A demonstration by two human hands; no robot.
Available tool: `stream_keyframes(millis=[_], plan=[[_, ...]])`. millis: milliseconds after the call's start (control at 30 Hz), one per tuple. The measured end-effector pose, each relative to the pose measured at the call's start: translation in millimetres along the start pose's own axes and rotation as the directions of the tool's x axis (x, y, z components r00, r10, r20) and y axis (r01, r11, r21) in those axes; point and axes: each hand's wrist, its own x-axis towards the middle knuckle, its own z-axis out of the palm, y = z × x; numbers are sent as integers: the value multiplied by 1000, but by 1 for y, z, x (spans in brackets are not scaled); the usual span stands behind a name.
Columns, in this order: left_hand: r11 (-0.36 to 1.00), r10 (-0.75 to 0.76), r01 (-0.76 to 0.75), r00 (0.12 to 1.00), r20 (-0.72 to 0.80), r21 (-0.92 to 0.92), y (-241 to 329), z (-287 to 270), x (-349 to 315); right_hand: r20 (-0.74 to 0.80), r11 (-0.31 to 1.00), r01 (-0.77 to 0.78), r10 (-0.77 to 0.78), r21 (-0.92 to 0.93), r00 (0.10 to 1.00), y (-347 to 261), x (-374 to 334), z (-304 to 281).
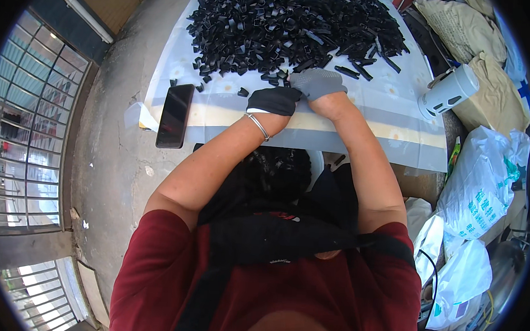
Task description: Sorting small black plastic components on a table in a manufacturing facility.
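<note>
Over the table's near side my two gloved hands meet, fingers curled in and pressed close to each other. A black glove covers my left hand, and a silver bangle circles that wrist. My right hand wears a grey glove. Both hands look closed; whatever is between their fingers is too small and too covered to make out. Just beyond them, several small black strip pieces lie at the front of a big heap of black pieces, some bent into clips, others straight and long.
A flowered white tablecloth covers the table. A dark phone lies at its left edge, and a white cup-like container leans at the right. Plastic bags and sacks crowd the right side. Below the table edge sits a tub of black pieces.
</note>
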Motion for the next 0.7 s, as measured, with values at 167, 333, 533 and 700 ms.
stream_keyframes(millis=[167, 333, 533, 700], plan=[[996, 8, -13, 998, -67, -84, -3, -4, -22, 38, 996, 42, -40, -72, 999, -5, 19, 22], [993, -77, 83, 994, 76, -82, -2, -16, -27, -256, 992, 98, -116, -83, 960, -6, -1, 17], [918, -220, 367, 786, 578, -150, -12, -40, -48, -211, 916, -88, 183, 392, 960, -41, -59, -3], [882, -153, 389, 771, 618, -268, 10, -85, -54, -236, 850, 161, -45, 501, 971, -70, -76, -10]])
